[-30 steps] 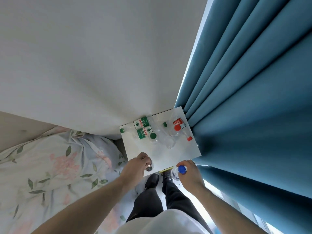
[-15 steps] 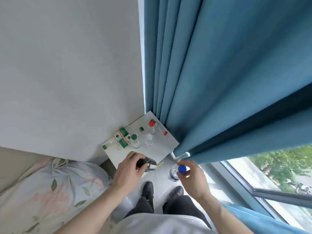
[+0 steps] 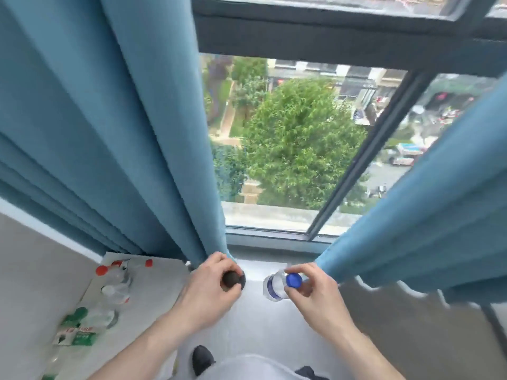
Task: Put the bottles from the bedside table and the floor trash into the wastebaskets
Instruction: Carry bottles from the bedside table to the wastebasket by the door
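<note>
Fingers of left hand [image 3: 208,286] curl round dark bottle [image 3: 231,279]. Right hand [image 3: 310,292] pinches blue-capped bottle [image 3: 274,286] by neck. Other bottles [image 3: 115,290] on bedside table [image 3: 159,281].

A home bedroom high in a building: long blue fabric curtains [image 3: 131,138] frame a dark-framed window [image 3: 329,37], beside a small white bedside worktop [image 3: 162,278] cluttered with bottles.
</note>
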Available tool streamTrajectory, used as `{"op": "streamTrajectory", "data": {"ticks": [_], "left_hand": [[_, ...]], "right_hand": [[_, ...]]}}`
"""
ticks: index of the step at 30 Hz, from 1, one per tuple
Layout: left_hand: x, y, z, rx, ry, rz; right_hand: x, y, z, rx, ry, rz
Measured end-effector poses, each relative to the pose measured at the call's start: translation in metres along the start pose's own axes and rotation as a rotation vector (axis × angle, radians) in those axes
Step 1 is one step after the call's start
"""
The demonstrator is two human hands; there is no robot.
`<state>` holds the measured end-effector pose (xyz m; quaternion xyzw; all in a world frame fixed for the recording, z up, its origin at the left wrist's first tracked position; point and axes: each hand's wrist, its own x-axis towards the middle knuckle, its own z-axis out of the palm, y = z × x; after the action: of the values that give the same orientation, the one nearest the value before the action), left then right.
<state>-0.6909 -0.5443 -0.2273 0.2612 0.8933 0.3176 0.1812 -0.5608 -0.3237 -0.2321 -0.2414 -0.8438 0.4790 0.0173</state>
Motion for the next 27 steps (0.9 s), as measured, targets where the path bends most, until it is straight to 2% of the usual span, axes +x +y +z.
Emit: {"op": "streamTrajectory", "data": {"ticks": [6, 11, 17, 23, 27], "left_hand": [[0.037, 0.147, 0.095, -0.009, -0.148, 0.251], [0.046, 0.248, 0.161, -0.012, -0.243, 0.417], [0.062, 0.339, 0.217, 0.037, -0.412, 0.607], [0.083, 0.433, 0.284, 0.044, -0.586, 0.748], [0.105, 0.492, 0.339, 0.034, -0.672, 0.832]], "right_hand": [[-0.054, 0.085, -0.134, 0.059, 0.234, 0.098], [-0.091, 0.136, -0.22, 0.114, 0.417, 0.159], [-0.144, 0.181, -0.289, 0.173, 0.625, 0.263], [-0.193, 0.226, -0.342, 0.194, 0.781, 0.494], [-0.203, 0.255, -0.383, 0.212, 0.884, 0.582]]}}
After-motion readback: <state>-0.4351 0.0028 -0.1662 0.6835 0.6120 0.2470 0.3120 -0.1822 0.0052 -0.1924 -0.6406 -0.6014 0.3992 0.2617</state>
